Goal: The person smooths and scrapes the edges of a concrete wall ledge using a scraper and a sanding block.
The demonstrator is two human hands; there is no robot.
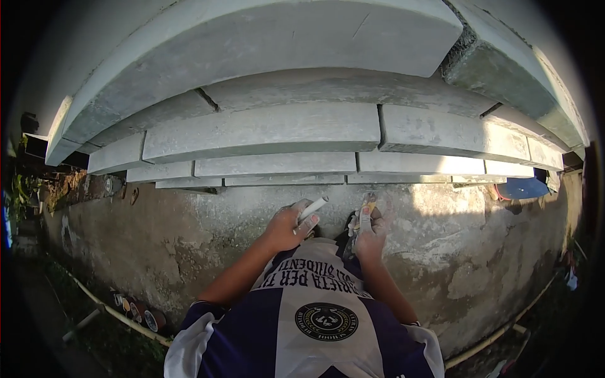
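My left hand (pixel 291 224) is closed around a short white rod (pixel 315 206) with a round end, which points up and to the right. White dust coats its fingers. Just to the right, my right hand (pixel 370 234) grips a small tool with a yellow part (pixel 370 206); its kind is too small to make out. The two hands are apart, low in front of my shirt. Beyond them is a stack of long grey-white blocks (pixel 265 135), with dark gaps between the pieces.
A worn, dusty concrete floor (pixel 428 271) lies under me, with a sunlit patch at right. Several pots (pixel 154 320) stand at lower left beside a bamboo pole (pixel 113 313). A blue basin (pixel 523 188) is at far right. Overhead, a large block overhangs.
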